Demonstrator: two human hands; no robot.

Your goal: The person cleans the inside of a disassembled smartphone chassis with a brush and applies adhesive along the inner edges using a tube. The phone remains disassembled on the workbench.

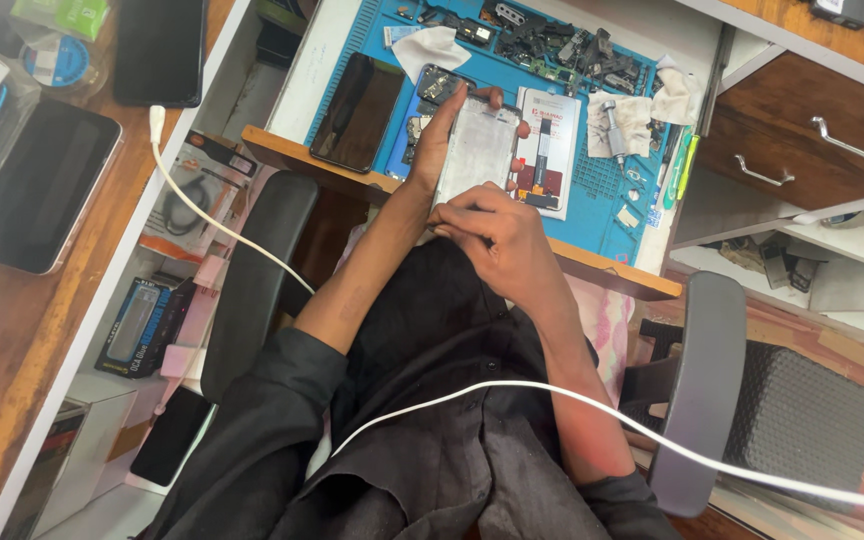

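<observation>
Left hand (444, 135) grips the pale phone back panel (479, 148) upright, while right hand (492, 232) pinches its lower edge above the blue mat (592, 205).

I see a wooden workbench (612, 268) carrying a blue repair mat (592, 215). On the mat lie a black phone (357, 112), white cloths (430, 50), a screwdriver (614, 130) and loose phone parts (562, 45).

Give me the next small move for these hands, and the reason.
Probably slide the right hand fingertips along the bottom edge of the phone back panel. They press there now, while the left hand grips the panel's left side above the blue repair mat.
</observation>
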